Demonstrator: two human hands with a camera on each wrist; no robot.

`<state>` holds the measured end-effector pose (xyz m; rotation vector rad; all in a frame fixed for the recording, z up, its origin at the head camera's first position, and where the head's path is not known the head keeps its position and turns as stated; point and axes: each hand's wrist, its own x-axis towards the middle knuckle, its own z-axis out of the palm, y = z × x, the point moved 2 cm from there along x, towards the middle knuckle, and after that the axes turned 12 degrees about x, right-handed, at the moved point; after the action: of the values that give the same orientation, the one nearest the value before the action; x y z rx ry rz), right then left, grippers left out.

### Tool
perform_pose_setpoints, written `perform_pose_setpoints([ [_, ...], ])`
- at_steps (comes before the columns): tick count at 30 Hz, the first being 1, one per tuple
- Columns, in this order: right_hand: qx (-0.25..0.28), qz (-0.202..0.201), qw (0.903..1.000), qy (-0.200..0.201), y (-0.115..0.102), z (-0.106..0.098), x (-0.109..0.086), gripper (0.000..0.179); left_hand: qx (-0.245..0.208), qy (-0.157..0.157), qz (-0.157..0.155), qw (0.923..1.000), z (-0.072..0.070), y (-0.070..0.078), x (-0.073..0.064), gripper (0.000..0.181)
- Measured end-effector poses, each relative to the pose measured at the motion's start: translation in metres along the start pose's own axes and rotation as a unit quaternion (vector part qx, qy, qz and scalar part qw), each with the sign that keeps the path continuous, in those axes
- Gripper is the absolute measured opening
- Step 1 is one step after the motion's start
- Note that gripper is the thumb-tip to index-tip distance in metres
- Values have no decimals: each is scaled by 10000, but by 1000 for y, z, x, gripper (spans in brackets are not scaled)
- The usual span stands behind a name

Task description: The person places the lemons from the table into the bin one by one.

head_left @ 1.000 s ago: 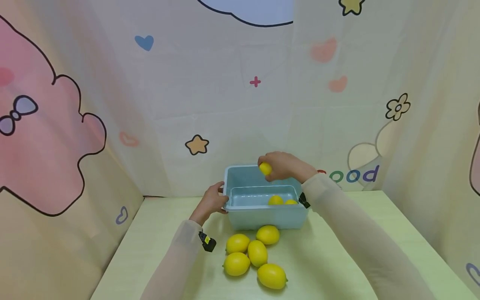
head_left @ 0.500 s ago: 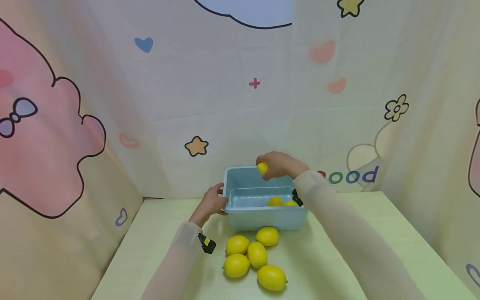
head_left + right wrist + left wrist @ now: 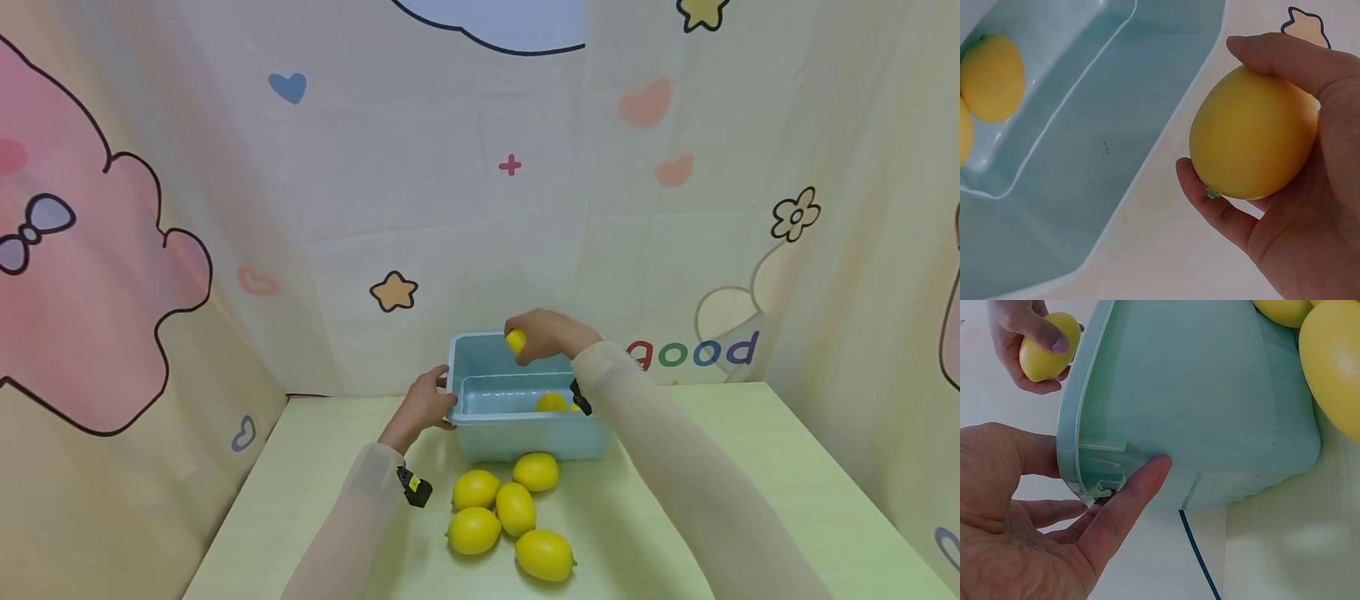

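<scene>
My right hand (image 3: 547, 333) grips a yellow lemon (image 3: 1254, 134) above the back part of a light blue plastic bin (image 3: 532, 439). Thumb and fingers curl round the fruit, and its green stem end shows in the right wrist view. With my left hand (image 3: 425, 404) I hold the bin's left end by the rim, the thumb against the outer front wall and the fingers at the side. Inside the bin lie two lemons (image 3: 551, 402), one partly hidden by my right wrist. The same held lemon (image 3: 1050, 347) shows beyond the rim in the left wrist view.
Several lemons (image 3: 516, 509) lie grouped on the pale table (image 3: 315, 492) in front of the bin. A printed curtain (image 3: 450, 208) stands close behind the bin, with more curtain on both sides. Black wrist cameras (image 3: 415, 487) sit on the sleeves.
My right hand has moved slightly left over the bin, still gripping the lemon. My left hand, the bin and the lemons on the table have stayed in place.
</scene>
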<state>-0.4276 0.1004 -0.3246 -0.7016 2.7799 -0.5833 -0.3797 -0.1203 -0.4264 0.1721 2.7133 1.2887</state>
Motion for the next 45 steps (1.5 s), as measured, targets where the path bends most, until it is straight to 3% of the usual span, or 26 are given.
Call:
perform_pose_setpoints([
  [20, 37, 436, 9987, -243, 3, 24, 15, 43, 43, 49, -18, 10000, 0, 1, -1, 64],
  [45, 78, 196, 9995, -235, 15, 29, 9, 47, -62, 29, -5, 10000, 1, 0, 1, 63],
])
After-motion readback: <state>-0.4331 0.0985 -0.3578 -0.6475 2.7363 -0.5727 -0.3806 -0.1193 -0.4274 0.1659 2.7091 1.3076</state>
